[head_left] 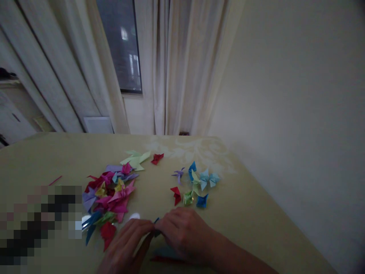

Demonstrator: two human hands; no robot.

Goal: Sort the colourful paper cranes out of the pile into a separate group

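At the front of the table, my left hand (pixel 127 241) and my right hand (pixel 185 233) meet, fingertips closed on a small dark blue folded paper (pixel 156 220). Most of that paper is hidden by the fingers. Below my right hand lies a flat bluish-grey sheet with a red edge (pixel 168 259), partly covered. Just beyond my right hand sit a blue paper piece (pixel 202 201), a green one (pixel 188 198) and a red one (pixel 176 195). Beside my left hand lies a red folded paper (pixel 107 234), next to a blue pointed one (pixel 91 224).
A heap of pink, purple and yellow origami (pixel 119 198) spreads on the left of the table (pixel 154 190). Light blue paper figures (pixel 204 179) stand at the right. Behind are curtains (pixel 188 76) and a window (pixel 122 45). A wall (pixel 299 114) borders the right; the lower left is pixelated.
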